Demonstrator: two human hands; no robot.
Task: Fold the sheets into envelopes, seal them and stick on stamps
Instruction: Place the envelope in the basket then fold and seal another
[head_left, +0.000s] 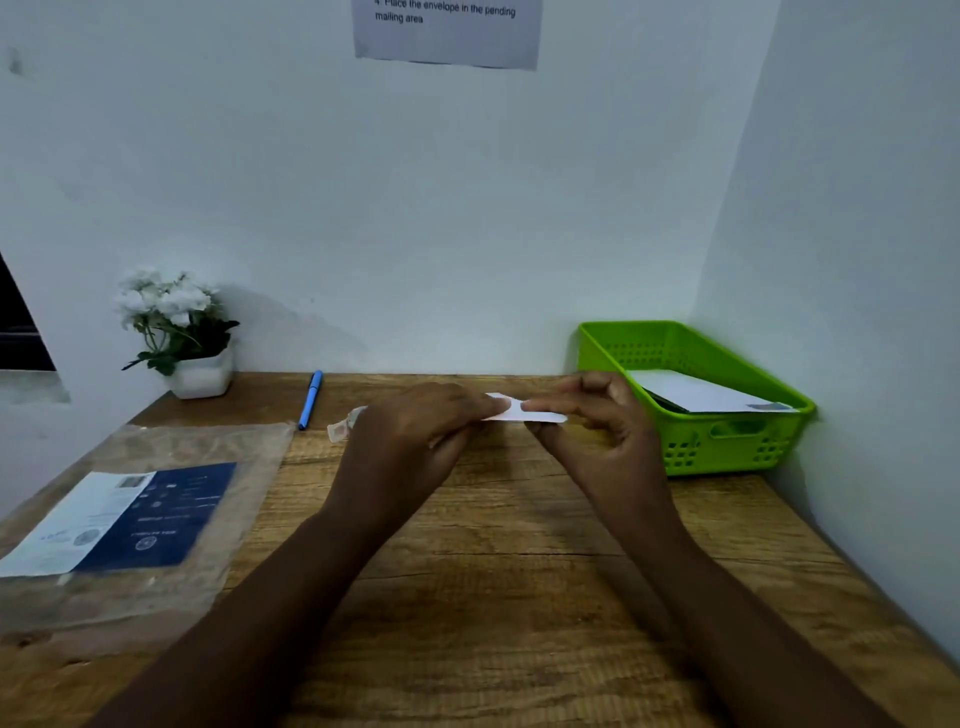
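Note:
Both hands hold one small white strip of paper just above the wooden desk, near its far edge. My left hand pinches the strip's left end and hides part of it. My right hand pinches the right end between thumb and fingers. A small pale stamp-like scrap lies on the desk just left of my left hand. White envelopes lie in a green basket at the right.
A clear plastic sleeve with a blue and white printed card lies at the left. A blue pen rests near the back wall. A white flower pot stands at the back left. A printed notice hangs on the wall.

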